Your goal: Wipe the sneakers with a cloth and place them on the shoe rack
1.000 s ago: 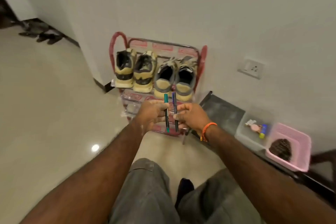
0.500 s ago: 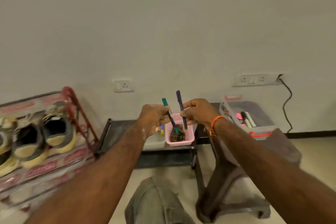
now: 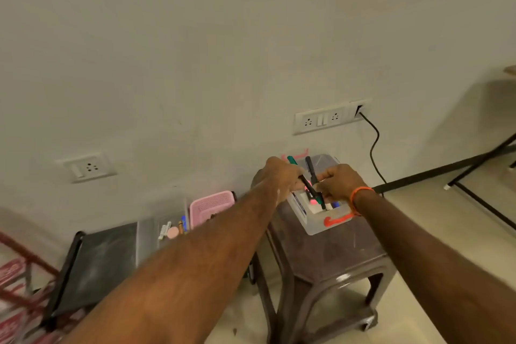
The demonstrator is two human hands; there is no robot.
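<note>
You're pinching a green pen (image 3: 300, 176) in your left hand (image 3: 282, 176) and a dark pen (image 3: 314, 181) in your right hand (image 3: 336, 183) over the clear box (image 3: 315, 227); their tips cross above it, so a release now could snag and flick one past the rim.

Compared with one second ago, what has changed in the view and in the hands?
The view swung right: the sneakers went out of sight, and only a corner of the red shoe rack remains at lower left. The hands now hover over the clear box on the brown stool. Unchanged: the left hand holds the green pen, the right hand the dark pen.
</note>
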